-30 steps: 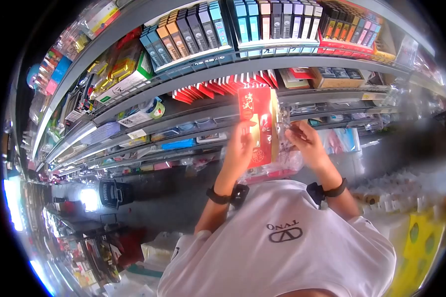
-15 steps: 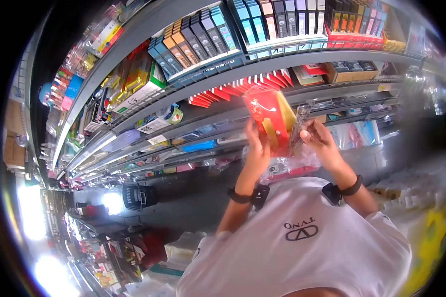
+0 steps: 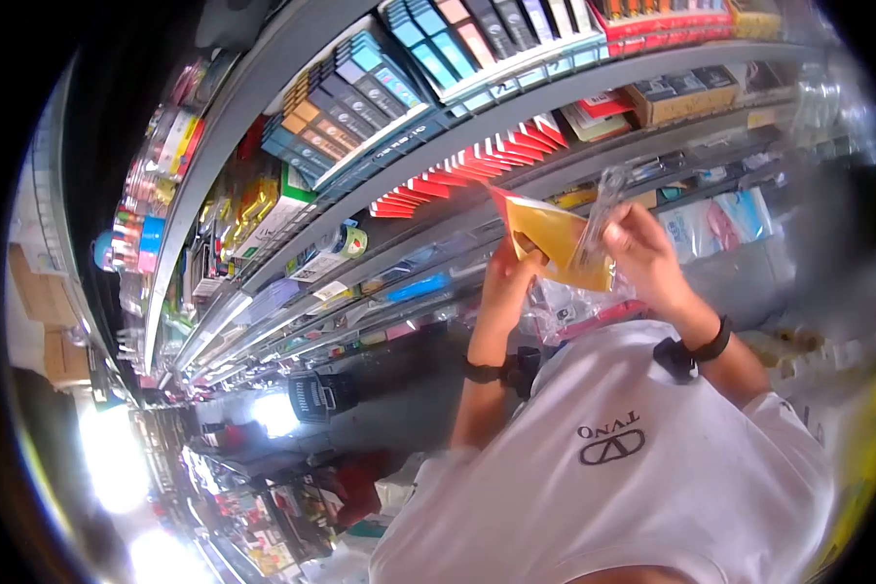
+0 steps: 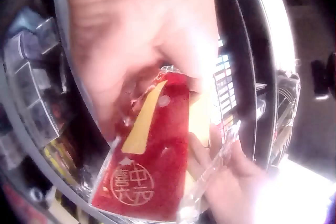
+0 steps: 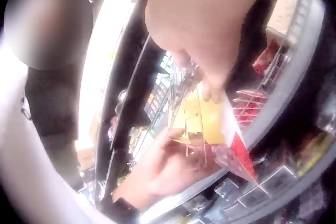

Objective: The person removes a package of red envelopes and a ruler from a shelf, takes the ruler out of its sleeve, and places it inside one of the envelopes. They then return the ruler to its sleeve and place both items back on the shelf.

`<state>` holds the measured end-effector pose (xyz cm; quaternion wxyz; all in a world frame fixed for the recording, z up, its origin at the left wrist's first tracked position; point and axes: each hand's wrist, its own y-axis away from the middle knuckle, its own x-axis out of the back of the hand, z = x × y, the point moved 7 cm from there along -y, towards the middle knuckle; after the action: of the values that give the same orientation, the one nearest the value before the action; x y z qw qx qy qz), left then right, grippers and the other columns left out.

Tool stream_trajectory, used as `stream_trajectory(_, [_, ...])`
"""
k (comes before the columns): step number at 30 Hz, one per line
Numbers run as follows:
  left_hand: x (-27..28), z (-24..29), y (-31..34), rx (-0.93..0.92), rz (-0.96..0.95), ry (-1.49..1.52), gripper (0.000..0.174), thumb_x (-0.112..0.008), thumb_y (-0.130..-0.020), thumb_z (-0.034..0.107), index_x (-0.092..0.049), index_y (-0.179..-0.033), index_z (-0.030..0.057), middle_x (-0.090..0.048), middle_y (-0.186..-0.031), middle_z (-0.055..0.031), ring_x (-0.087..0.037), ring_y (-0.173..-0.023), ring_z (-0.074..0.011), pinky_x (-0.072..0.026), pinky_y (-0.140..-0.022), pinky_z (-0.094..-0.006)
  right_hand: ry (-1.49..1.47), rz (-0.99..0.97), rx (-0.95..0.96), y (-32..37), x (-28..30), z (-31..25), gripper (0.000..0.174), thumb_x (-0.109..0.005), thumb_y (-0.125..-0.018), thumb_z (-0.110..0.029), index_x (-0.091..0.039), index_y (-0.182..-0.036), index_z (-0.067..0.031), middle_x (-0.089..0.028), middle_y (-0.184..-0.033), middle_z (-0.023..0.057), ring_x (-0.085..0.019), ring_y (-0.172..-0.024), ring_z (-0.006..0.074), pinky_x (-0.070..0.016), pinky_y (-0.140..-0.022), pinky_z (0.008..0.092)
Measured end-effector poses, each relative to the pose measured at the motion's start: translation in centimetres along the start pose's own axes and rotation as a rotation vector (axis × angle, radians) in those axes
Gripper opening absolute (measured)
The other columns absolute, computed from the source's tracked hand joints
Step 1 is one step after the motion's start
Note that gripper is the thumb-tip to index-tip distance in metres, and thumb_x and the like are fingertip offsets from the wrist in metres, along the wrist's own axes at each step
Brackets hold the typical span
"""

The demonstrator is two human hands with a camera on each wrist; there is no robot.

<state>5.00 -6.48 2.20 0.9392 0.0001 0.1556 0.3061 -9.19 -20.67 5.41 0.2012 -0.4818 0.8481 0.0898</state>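
Envelope [image 3: 566, 243] has been turned over within the last second: its red front was faced up towards the head camera, and now the gold side is mostly shown there, with red left only at the corner beyond the left grip [image 3: 508, 282]. By this turn, attention in the work seems to have been shifted from the printed front to the gold side, though nothing looks finished. The red front, with its round seal [image 4: 131, 183], is instead seen from the left wrist.

Between the two grips the envelope is held up in the air, tilted. Its edge nearest the left grip is pinched there, thumb and fingers being set on opposite sides; whether the thumb tip is laid on the gold or tucked just inside cannot be told. By the right grip [image 3: 647, 258] a strip of clear film [image 3: 603, 200] is pinched, its upper end stood out above the fingers and its lower part brought across the envelope's nearer edge. The gold edge seems to be touched by the right fingers too, but this is blurred.

Below both grips, crumpled clear wrap [image 3: 560, 311] is seen near the shirt [image 3: 603, 487]; beyond the left grip, a row of red packets [image 3: 467, 167] is kept apart from the held envelope
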Motion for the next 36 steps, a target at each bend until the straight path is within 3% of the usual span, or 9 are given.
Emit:
stream_trajectory(6, [-0.1,0.1,0.1,0.006,0.017,-0.052,0.044,-0.061,-0.093,0.007,-0.05,-0.136,0.0021,-0.061,-0.122,-0.003,-0.057,-0.105,-0.0074,-0.0481,-0.081,-0.0244,-0.523,0.059,-0.056,-0.7,0.4,-0.7,0.013,-0.048,-0.106,-0.018,-0.051,-0.108,-0.006,-0.063,-0.118,0.0142,-0.064,-0.115,0.0299,-0.0496,-0.102,0.0463])
stream_trajectory(9, [0.3,-0.6,-0.2,0.053,-0.016,-0.108,0.052,-0.059,-0.096,0.007,-0.043,-0.144,0.0023,-0.054,-0.136,-0.0065,-0.055,-0.123,-0.0171,-0.0466,-0.102,-0.0337,-0.621,0.137,-0.027,-0.7,0.7,-0.8,0.019,-0.046,-0.107,-0.022,-0.049,-0.117,-0.0061,-0.064,-0.123,0.0163,-0.063,-0.118,0.0372,-0.0482,-0.102,0.0559])
stream_trajectory(12, [-0.4,-0.2,-0.3,0.034,-0.011,-0.1,0.053,-0.061,-0.096,0.01,-0.042,-0.145,0.0024,-0.056,-0.133,-0.0053,-0.055,-0.122,-0.0152,-0.0458,-0.101,-0.0314,-0.636,0.206,0.009,-0.7,1.1,-0.2,0.019,-0.045,-0.107,-0.023,-0.047,-0.119,-0.0081,-0.062,-0.127,0.0164,-0.062,-0.119,0.0366,-0.0498,-0.098,0.0579])
stream_trajectory(15, [0.4,-0.6,-0.4,0.059,0.062,-0.162,0.047,-0.065,-0.095,0.015,-0.048,-0.137,0.0026,-0.063,-0.117,-0.0021,-0.057,-0.1,-0.0066,-0.0482,-0.083,-0.0256,-0.572,0.251,0.056,-0.9,1.4,-0.4,0.014,-0.046,-0.107,-0.019,-0.045,-0.117,-0.0083,-0.064,-0.122,0.0158,-0.063,-0.118,0.0323,-0.0526,-0.099,0.0528])
stream_trajectory(18, [0.3,-0.2,-0.5,-0.036,0.103,-0.246,0.046,-0.068,-0.095,0.02,-0.05,-0.134,0.0029,-0.064,-0.115,-0.0047,-0.06,-0.099,-0.0101,-0.0489,-0.086,-0.0271,-0.479,0.182,0.163,-1.2,1.2,0.5,0.016,-0.05,-0.106,-0.016,-0.045,-0.118,-0.0069,-0.064,-0.118,0.0121,-0.064,-0.113,0.0233,-0.0523,-0.097,0.0419])
stream_trajectory(24, [0.8,-0.3,-1.3,-0.089,0.17,-0.371,0.051,-0.072,-0.092,0.025,-0.05,-0.131,-0.0006,-0.065,-0.115,-0.0081,-0.063,-0.103,-0.0168,-0.0494,-0.093,-0.0328,0.315,0.138,0.157,-0.9,0.7,1.1,0.019,-0.055,-0.104,-0.01,-0.05,-0.121,-0.0042,-0.061,-0.104,0.0048,-0.057,-0.095,0.0083,-0.048,-0.084,0.0253])
stream_trajectory(28, [-0.2,0.9,-1.0,-0.079,0.234,-0.433,0.055,-0.072,-0.092,0.025,-0.049,-0.133,-0.0027,-0.065,-0.116,-0.0116,-0.064,-0.104,-0.0205,-0.0505,-0.092,-0.0345,0.738,0.077,0.355,-0.9,-1.8,-1.8,0.017,-0.062,-0.097,-0.002,-0.056,-0.113,-0.0001,-0.058,-0.102,0.0107,-0.062,-0.094,0.0237,-0.0497,-0.083,0.0298])
stream_trajectory(31, [-1.1,2.2,-0.8,-0.105,0.285,-0.577,0.059,-0.072,-0.092,0.025,-0.046,-0.135,-0.0048,-0.064,-0.116,-0.0158,-0.065,-0.105,-0.0239,-0.052,-0.09,-0.0356,0.741,0.159,0.588,-0.8,-2.2,-1.9,0.019,-0.066,-0.092,0.002,-0.057,-0.109,0.0017,-0.056,-0.102,0.0141,-0.061,-0.082,0.0236,-0.0495,-0.065,0.0307])
stream_trajectory(36, [-2.2,3.5,-0.2,-0.104,0.357,-0.719,0.071,-0.073,-0.09,0.031,-0.039,-0.138,-0.0084,-0.058,-0.127,-0.0231,-0.064,-0.108,-0.0284,-0.0526,-0.09,-0.0383,1.013,0.128,0.575,-0.4,-3.1,-3.1,0.019,-0.066,-0.092,0.0,-0.057,-0.109,0.0004,-0.058,-0.098,0.0171,-0.063,-0.091,0.0325,-0.0521,-0.065,0.0381])
